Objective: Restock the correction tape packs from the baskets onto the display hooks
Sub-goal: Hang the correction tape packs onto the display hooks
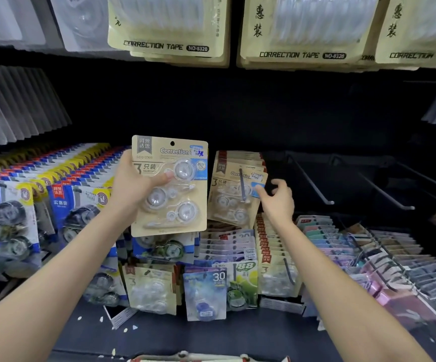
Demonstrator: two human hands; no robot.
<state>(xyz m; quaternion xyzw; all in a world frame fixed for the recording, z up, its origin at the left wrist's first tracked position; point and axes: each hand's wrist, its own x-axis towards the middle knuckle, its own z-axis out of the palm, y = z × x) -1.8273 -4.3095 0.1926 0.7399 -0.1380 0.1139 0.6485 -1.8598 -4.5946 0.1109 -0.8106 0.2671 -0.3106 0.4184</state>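
The hands are apart, each busy with its own card. The left hand (133, 189) grips a correction tape pack (169, 205) by its left edge, thumb (168, 176) pressed on the clear front and the fingers hidden behind. The pack is upright and faces the camera. It is a tan card with a round hanging hole at the top and three clear tape dispensers under a plastic bubble. It is held in the air in front of the shelf display and is not on any hook.

The right hand (277, 202) reaches just to the right of it, to a bunch of hanging packs (232, 199) of the same tan kind. Its thumb lies on the blue corner of the front card and its fingers curl round the bunch's right edge. These packs hang tilted on a grey hook (242, 184) whose tip pokes out through the front card. The held pack and the bunch are just beside each other, edges nearly meeting.

To the right, two bare hooks (313, 184) stick out against the dark back panel. To the left run rows of blue and yellow packs (75, 205). Below are more rows of tape cards (227, 244) in tan, purple and green. Overhead hang larger tan packs (169, 45) printed CORRECTION TAPE NO-8320.
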